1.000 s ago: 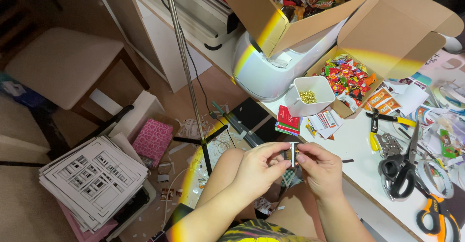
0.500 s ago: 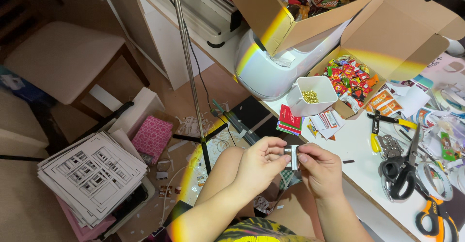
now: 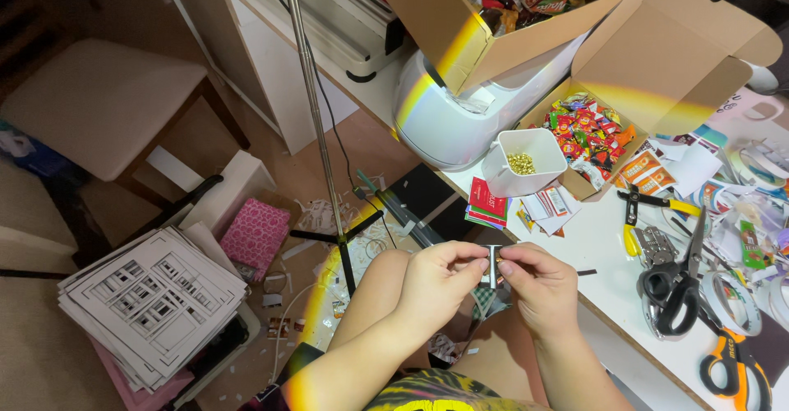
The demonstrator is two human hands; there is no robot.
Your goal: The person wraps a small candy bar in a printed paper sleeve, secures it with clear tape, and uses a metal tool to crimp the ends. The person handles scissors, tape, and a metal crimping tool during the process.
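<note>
My left hand (image 3: 440, 281) and my right hand (image 3: 538, 284) meet in front of me, just below the edge of the white table (image 3: 604, 275). Together they pinch a small narrow dark piece (image 3: 493, 265) between thumbs and forefingers. What the piece is I cannot tell. My bare knees show under the hands.
On the table stand a white cup of small gold bits (image 3: 523, 163), a cardboard box of colourful sweets (image 3: 588, 131), black scissors (image 3: 678, 284), orange scissors (image 3: 735, 362) and yellow-handled pliers (image 3: 637, 210). A tripod (image 3: 320, 131), a paper stack (image 3: 152, 304) and a pink box (image 3: 255, 234) occupy the floor.
My hands stay together on the small piece with only slight finger shifts. The view has tilted a little.
</note>
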